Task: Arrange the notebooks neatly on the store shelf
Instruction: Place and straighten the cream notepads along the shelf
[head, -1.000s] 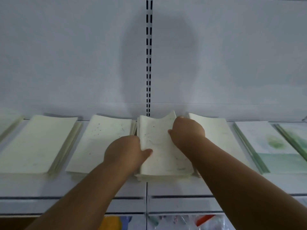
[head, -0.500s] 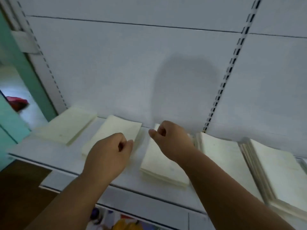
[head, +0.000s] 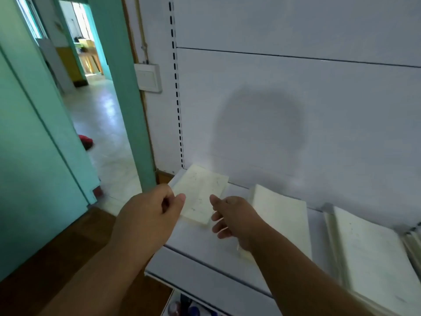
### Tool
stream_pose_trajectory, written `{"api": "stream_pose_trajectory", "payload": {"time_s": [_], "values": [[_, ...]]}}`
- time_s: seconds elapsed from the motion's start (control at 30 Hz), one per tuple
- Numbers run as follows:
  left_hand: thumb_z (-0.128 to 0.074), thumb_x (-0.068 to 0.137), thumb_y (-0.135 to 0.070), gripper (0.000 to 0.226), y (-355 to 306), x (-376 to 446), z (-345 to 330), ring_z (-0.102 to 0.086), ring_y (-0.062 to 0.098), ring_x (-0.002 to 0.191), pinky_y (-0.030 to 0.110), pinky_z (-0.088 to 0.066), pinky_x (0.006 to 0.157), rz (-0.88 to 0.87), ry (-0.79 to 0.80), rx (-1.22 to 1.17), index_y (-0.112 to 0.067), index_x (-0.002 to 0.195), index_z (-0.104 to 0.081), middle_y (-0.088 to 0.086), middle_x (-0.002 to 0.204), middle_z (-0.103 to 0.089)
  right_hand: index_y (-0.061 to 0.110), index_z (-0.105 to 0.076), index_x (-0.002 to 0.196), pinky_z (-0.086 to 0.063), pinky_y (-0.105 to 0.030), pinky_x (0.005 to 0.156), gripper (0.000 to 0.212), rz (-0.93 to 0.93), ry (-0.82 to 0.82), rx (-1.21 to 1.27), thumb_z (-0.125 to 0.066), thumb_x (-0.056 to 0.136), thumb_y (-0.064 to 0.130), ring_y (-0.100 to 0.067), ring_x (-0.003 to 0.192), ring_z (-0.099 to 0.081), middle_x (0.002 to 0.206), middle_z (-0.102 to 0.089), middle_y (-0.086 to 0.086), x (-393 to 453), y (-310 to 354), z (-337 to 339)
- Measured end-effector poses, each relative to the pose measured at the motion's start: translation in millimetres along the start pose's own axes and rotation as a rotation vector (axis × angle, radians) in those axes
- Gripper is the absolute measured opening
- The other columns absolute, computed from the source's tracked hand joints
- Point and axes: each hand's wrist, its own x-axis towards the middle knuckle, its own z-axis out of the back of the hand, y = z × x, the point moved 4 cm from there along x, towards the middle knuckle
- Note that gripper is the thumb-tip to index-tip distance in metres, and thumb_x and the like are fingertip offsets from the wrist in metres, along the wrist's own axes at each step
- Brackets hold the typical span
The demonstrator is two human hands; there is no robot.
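The left hand [head: 148, 215] hovers with fingers curled in and thumb forward, holding nothing, its thumb tip just short of the near-left edge of the leftmost notebook stack [head: 201, 193]. The right hand [head: 232, 216] is loosely open, thumb up and fingers spread toward 9 o'clock, empty, just beside the stack's right edge; whether any fingertip touches is unclear through the blur. Both forearms reach in from 6 o'clock, converging on that stack, wrists roughly level.

This stack lies flat at the left end of the white shelf [head: 205, 252], skewed against the shelf's front edge. It looks like thin, pale paper-covered notebooks: light, floppy singly, prone to slide over one another. Best taken by both long edges at once, squeezing the pile so it moves as a block.

At 3 o'clock of the right hand lies a second stack [head: 282, 215], and beyond it a third stack [head: 369, 254]. At 10 o'clock stand a green door frame [head: 123, 94] and a wall switch [head: 148, 77].
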Motion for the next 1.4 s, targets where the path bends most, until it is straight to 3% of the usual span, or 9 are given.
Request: {"api": "stream_pose_trajectory", "payload": {"time_s": [0.2, 0.43, 0.57, 0.7, 0.87, 1.0, 1.13, 1.27, 1.4], "values": [[-0.045, 0.095, -0.053, 0.034, 46, 32, 8, -0.055, 0.009, 0.057, 0.015, -0.033, 0.051, 0.009, 0.048, 0.036, -0.029, 0.071, -0.047, -0.007, 0.060, -0.054, 0.006, -0.061, 0.093, -0.058, -0.030, 0.051, 0.067, -0.080, -0.231, -0.423, -0.056, 0.086, 0.072, -0.018, 0.048, -0.064, 0.069, -0.068, -0.008, 69, -5, -20], [-0.048, 0.098, -0.045, 0.030, 90, 97, -11, -0.054, 0.007, 0.059, 0.019, -0.037, 0.053, -0.145, 0.157, -0.053, -0.028, 0.073, -0.050, -0.005, 0.062, -0.055, 0.014, -0.061, 0.110, -0.057, -0.031, 0.074, 0.069, -0.139, -0.366, -0.685, -0.072, 0.073, 0.072, -0.019, 0.080, -0.066, 0.087, -0.062, 0.002, 98, -8, -36], [-0.048, 0.097, -0.045, 0.029, 109, 135, -13, -0.054, 0.007, 0.055, 0.023, -0.048, 0.055, -0.289, 0.227, -0.092, -0.028, 0.074, -0.053, -0.003, 0.061, -0.057, 0.012, -0.053, 0.127, -0.053, -0.034, 0.087, 0.067, -0.232, -0.460, -0.607, -0.076, 0.081, 0.054, -0.026, 0.110, -0.062, 0.121, -0.061, -0.007, 95, -9, -44], [-0.048, 0.097, -0.047, 0.029, 125, 155, -19, -0.051, 0.005, 0.050, 0.023, -0.048, 0.054, -0.383, 0.316, -0.144, -0.029, 0.075, -0.053, -0.004, 0.059, -0.055, 0.013, -0.055, 0.102, -0.057, -0.036, 0.062, 0.039, -0.278, -0.602, -0.470, -0.077, 0.085, 0.040, -0.022, 0.079, -0.062, 0.095, -0.062, -0.006, 83, -11, -43], [-0.047, 0.096, -0.050, 0.025, 127, 164, -18, -0.051, 0.001, 0.054, 0.023, -0.048, 0.057, -0.434, 0.425, -0.203, -0.030, 0.082, -0.054, -0.008, 0.065, -0.057, 0.015, -0.054, 0.088, -0.049, -0.027, 0.058, 0.013, -0.167, -0.823, -0.459, -0.066, 0.091, 0.021, -0.014, 0.068, -0.056, 0.084, -0.063, -0.004, 53, 13, -53], [-0.047, 0.093, -0.059, 0.046, 128, 169, -21, -0.057, 0.003, 0.100, 0.027, -0.049, 0.084, -0.319, 0.513, -0.294, -0.029, 0.128, -0.048, -0.017, 0.118, -0.056, 0.012, -0.055, 0.087, -0.044, -0.030, 0.056, 0.011, 0.110, -0.798, 0.159, -0.062, 0.095, 0.011, -0.019, 0.065, -0.057, 0.078, -0.063, -0.006, 31, 65, -68], [-0.060, 0.096, -0.036, 0.037, 116, 164, -14, -0.066, 0.020, 0.095, 0.040, -0.059, 0.067, 0.083, 0.712, -0.942, -0.021, 0.128, -0.053, -0.002, 0.113, -0.066, 0.016, -0.059, 0.085, -0.040, -0.034, 0.057, 0.016, 0.246, -0.573, 0.520, -0.061, 0.100, 0.022, -0.019, 0.065, -0.063, 0.079, -0.070, -0.007, 18, 90, -92], [-0.057, 0.099, -0.022, 0.020, 118, 170, -5, -0.064, 0.021, 0.086, 0.031, -0.053, 0.051, 0.091, 0.570, -1.007, -0.025, 0.119, -0.055, -0.001, 0.102, -0.066, 0.011, -0.060, 0.080, -0.049, -0.033, 0.061, 0.046, -0.021, -0.818, -0.161, -0.047, 0.101, 0.050, -0.021, 0.065, -0.056, 0.078, -0.066, -0.008, 46, 48, -79], [-0.057, 0.099, -0.021, 0.023, 127, 172, -5, -0.062, 0.021, 0.087, 0.027, -0.050, 0.048, 0.061, 0.562, -0.972, -0.025, 0.121, -0.054, -0.003, 0.102, -0.064, 0.015, -0.056, 0.114, -0.059, -0.038, 0.079, 0.079, -0.413, -0.678, -0.576, -0.061, 0.068, 0.079, -0.021, 0.092, -0.064, 0.106, -0.064, -0.004, 70, -9, -81]]}}
